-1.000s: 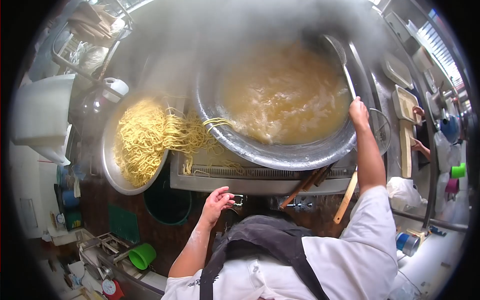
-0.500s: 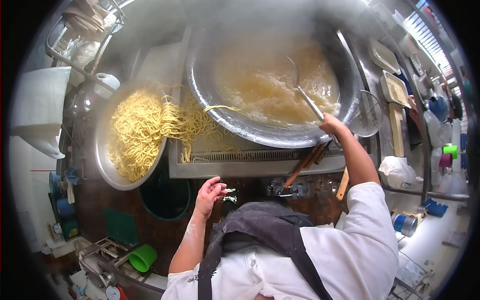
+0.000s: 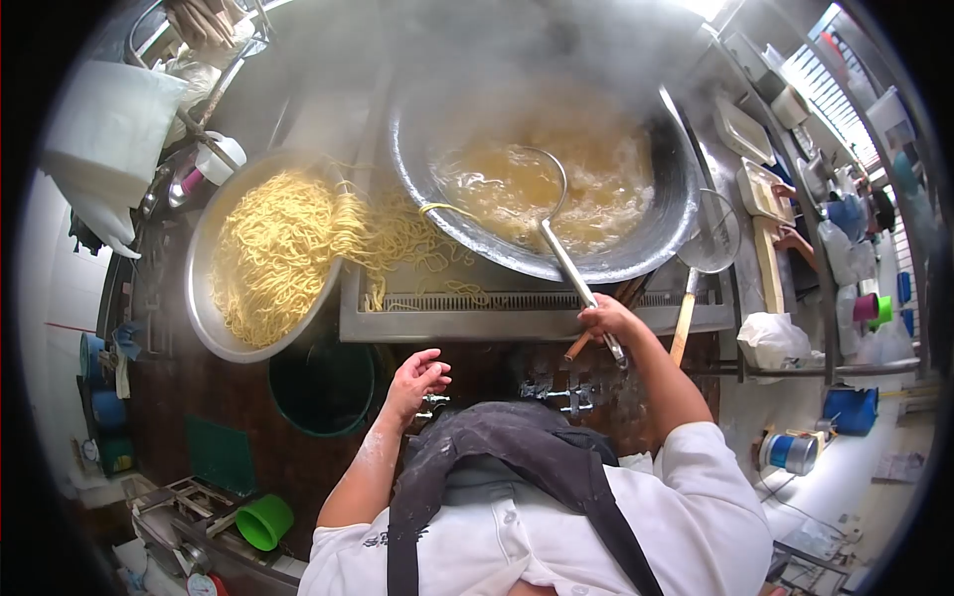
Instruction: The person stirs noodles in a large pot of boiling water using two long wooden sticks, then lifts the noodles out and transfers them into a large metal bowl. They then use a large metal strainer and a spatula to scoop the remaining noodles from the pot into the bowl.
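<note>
My right hand (image 3: pixel 608 320) is wrapped around the handle of a long-handled metal hook (image 3: pixel 568 260). Its curved end reaches into bubbling, cloudy liquid (image 3: pixel 596 204) in a large metal pot (image 3: pixel 517 260); whether part of it continues under the surface is hidden. In front of my body, my left hand (image 3: pixel 417 385) is raised with loosely bent fingers, holding nothing. Yellow noodles (image 3: pixel 273 248) fill a wide metal bowl (image 3: pixel 204 323) left of the pot. More noodles spill over its right side onto the stove top, and a strand lies across the pot's rim.
Steam covers the far side of the pot. A round wire strainer (image 3: pixel 710 233) rests at the pot's right. A dark green bin (image 3: pixel 323 392) stands below the bowl. Farther right are trays (image 3: pixel 763 189), a white plastic bag (image 3: pixel 775 343) and another person's hands (image 3: pixel 790 238).
My right hand has drawn the hook back toward my body and left, its curved end now nearer the pot's front. My left hand stays almost still. The camera view has shifted slightly.
</note>
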Available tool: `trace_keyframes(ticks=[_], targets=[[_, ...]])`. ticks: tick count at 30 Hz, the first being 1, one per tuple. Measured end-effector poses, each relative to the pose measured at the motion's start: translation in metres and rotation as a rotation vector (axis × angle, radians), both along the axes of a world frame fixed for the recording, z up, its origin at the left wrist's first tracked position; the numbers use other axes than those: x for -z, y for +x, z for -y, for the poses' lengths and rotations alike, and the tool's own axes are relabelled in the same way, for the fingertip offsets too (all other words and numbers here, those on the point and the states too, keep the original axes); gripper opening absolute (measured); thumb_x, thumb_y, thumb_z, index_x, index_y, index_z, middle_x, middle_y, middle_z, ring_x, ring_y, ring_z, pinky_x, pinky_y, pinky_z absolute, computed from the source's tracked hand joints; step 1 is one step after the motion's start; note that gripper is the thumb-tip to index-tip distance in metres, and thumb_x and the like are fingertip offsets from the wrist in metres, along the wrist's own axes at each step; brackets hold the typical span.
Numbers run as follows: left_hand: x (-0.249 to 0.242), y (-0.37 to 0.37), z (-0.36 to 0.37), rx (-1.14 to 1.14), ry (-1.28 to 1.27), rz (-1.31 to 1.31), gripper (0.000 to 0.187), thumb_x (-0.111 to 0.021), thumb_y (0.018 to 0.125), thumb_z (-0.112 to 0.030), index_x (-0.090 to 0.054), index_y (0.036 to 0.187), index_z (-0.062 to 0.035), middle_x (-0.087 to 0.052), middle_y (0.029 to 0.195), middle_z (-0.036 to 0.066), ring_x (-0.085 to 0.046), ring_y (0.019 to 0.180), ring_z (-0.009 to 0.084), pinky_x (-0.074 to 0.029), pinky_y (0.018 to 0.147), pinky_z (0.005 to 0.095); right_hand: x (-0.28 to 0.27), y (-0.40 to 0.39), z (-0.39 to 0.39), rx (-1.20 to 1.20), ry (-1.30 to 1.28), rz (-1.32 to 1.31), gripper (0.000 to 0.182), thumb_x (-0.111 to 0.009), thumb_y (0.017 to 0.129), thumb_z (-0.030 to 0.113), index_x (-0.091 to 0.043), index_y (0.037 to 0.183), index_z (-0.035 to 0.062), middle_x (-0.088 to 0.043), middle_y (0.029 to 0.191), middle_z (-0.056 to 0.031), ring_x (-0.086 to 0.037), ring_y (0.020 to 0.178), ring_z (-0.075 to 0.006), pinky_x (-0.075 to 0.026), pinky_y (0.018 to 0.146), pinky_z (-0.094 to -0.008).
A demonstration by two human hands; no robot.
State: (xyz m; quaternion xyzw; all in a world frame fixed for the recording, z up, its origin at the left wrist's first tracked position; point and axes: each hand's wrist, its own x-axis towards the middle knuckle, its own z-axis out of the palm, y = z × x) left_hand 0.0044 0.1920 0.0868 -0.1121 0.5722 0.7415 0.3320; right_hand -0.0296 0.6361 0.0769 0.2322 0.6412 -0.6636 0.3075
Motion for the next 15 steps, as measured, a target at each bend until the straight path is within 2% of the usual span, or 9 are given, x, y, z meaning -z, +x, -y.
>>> trace_keyframes(ticks=[4,6,10,12,14,15], targets=[[-0.004,0.008,0.011,-0.015,-0.011,-0.011,0.041,-0.061,0.098,-0.017,-0.049,0.135,-0.0039,-0.065,0.111,0.012,-0.067,0.094,0.0194,-0.055,0.084,0.0326,-0.025,0.013,0.034,0.02,-0.116,-0.029,0.019,-0.062,0.087,0.005,-0.045,0.091,0.0123,-0.039,0.061,0.0037,-0.041,0.044,-0.0083,-0.039,0.037,-0.028],[-0.006,0.015,0.018,-0.034,-0.008,-0.015,0.04,-0.06,0.098,-0.017,-0.049,0.135,-0.004,-0.066,0.111,0.012,-0.067,0.095,0.0194,-0.055,0.084,0.0328,-0.035,0.011,0.054,0.01,-0.088,-0.05,0.021,-0.065,0.087,0.009,-0.045,0.092,0.0123,-0.042,0.062,0.004,-0.042,0.044,-0.0074,-0.039,0.037,-0.0278],[-0.014,0.025,0.025,-0.095,0.031,-0.032,0.039,-0.06,0.099,-0.017,-0.049,0.135,-0.004,-0.066,0.111,0.011,-0.067,0.095,0.0196,-0.055,0.085,0.0335,-0.078,0.002,0.11,-0.028,-0.01,-0.112,0.018,-0.063,0.088,0.01,-0.046,0.089,0.0113,-0.043,0.061,0.0031,-0.044,0.045,-0.0079,-0.042,0.039,-0.0289],[-0.017,0.029,0.028,-0.118,0.052,-0.043,0.039,-0.06,0.099,-0.017,-0.049,0.134,-0.004,-0.066,0.111,0.011,-0.067,0.095,0.0197,-0.055,0.085,0.0336,-0.096,-0.006,0.141,-0.089,0.122,-0.175,0.015,-0.063,0.088,0.009,-0.05,0.095,0.0076,-0.046,0.063,0.0011,-0.046,0.046,-0.01,-0.043,0.039,-0.0299],[-0.017,0.031,0.031,-0.134,0.061,-0.06,0.039,-0.06,0.099,-0.018,-0.05,0.134,-0.0044,-0.066,0.111,0.011,-0.067,0.094,0.0191,-0.055,0.085,0.0332,-0.115,-0.014,0.176,-0.185,0.28,-0.326,0.032,-0.065,0.086,0.011,-0.052,0.112,-0.0017,-0.057,0.07,-0.0085,-0.056,0.053,-0.0181,-0.046,0.045,-0.0346],[-0.019,0.03,0.03,-0.143,0.063,-0.068,0.039,-0.061,0.098,-0.019,-0.05,0.133,-0.0045,-0.066,0.111,0.011,-0.067,0.094,0.0185,-0.055,0.084,0.0325,-0.131,-0.019,0.194,-0.247,0.363,-0.354,0.032,-0.064,0.086,0.013,-0.051,0.111,-0.0029,-0.06,0.073,-0.0141,-0.061,0.059,-0.0243,-0.049,0.051,-0.0389]])
